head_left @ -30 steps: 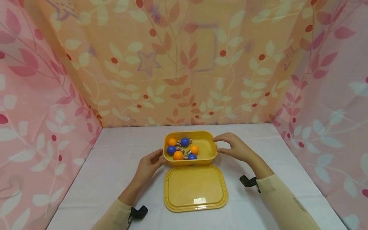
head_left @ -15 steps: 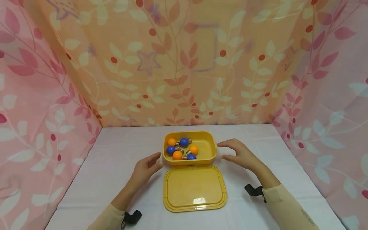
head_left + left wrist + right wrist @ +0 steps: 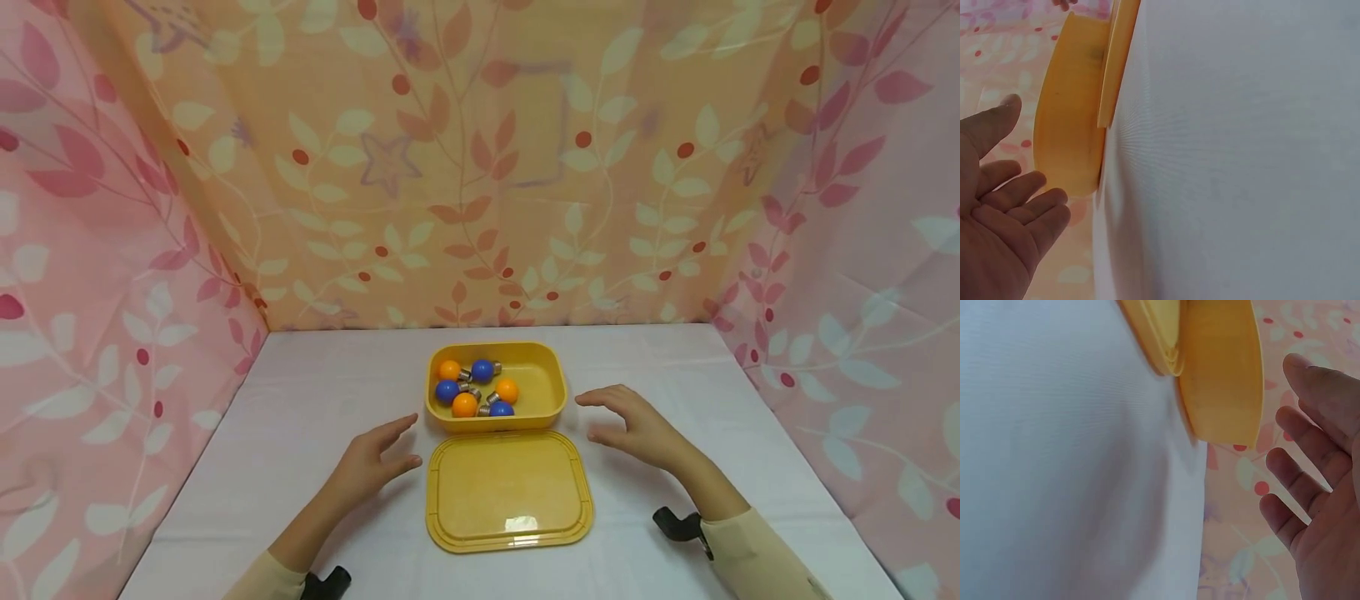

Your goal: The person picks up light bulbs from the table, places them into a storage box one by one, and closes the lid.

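Note:
A yellow plastic box (image 3: pixel 543 383) stands uncovered on the table, with orange bulbs (image 3: pixel 465 406) and blue bulbs (image 3: pixel 482 371) lying mostly in its left half. Their silver screw bases point various ways. Flat in front of the box lies its yellow lid (image 3: pixel 510 492). My left hand (image 3: pixel 363 467) hovers left of the lid, thumb and fingers spread and holding nothing. On the other side, my right hand (image 3: pixel 637 425) is apart from the box's right end, its fingers loosely bent around nothing. Both wrist views show the box wall (image 3: pixel 1069 106) beyond relaxed fingers.
A white cloth (image 3: pixel 300 392) covers the table. Patterned curtains (image 3: pixel 480 167) rise behind it and along both sides. Black wrist mounts (image 3: pixel 678 525) sit at both sleeves.
Both hands have left the ends of the box, drawing back toward the person and outward. The left fingers have spread wider. Box, bulbs and lid stay where they were.

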Demonstrator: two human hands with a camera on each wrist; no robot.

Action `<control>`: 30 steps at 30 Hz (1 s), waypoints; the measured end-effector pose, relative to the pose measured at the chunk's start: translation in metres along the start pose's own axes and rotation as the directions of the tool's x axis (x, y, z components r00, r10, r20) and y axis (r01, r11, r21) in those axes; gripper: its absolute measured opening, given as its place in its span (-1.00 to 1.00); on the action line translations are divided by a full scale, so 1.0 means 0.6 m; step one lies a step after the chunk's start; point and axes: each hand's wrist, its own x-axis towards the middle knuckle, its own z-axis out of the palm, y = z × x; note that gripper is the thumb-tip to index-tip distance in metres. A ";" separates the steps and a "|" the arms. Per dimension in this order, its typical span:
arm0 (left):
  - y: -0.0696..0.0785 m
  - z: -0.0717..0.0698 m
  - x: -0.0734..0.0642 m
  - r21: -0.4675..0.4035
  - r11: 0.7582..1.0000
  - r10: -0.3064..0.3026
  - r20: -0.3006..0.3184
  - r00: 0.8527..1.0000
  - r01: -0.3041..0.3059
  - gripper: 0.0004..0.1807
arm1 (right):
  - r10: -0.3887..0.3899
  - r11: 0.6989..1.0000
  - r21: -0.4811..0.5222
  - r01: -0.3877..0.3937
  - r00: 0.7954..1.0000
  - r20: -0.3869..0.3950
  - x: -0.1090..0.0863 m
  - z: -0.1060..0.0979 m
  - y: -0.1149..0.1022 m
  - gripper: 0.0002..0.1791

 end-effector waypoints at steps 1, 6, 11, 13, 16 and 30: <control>0.001 -0.001 -0.003 0.009 1.000 0.001 0.008 1.000 -0.001 -0.23 | 0.001 1.000 0.001 -0.001 1.000 0.002 -0.004 0.002 0.001 -0.42; 0.004 0.000 -0.013 0.052 0.999 0.011 0.053 0.999 -0.014 -0.17 | -0.007 1.000 -0.019 0.007 1.000 0.008 -0.022 0.011 0.004 -0.37; 0.004 0.004 -0.021 0.096 0.994 0.045 0.111 0.993 -0.056 -0.11 | -0.023 0.999 -0.027 0.024 0.999 0.040 -0.037 0.022 0.005 -0.32; 0.005 0.005 -0.023 0.122 0.990 0.060 0.130 0.990 -0.076 -0.10 | -0.032 0.999 -0.026 0.033 0.998 0.046 -0.041 0.025 0.004 -0.30; 0.007 0.007 -0.024 0.171 0.979 0.081 0.156 0.984 -0.108 -0.07 | -0.043 0.999 -0.026 0.045 0.997 0.058 -0.046 0.029 0.004 -0.26; -0.007 0.023 -0.022 0.266 0.956 0.049 0.254 0.966 -0.119 0.23 | -0.097 0.993 -0.056 0.105 0.987 0.126 -0.058 0.048 0.020 -0.07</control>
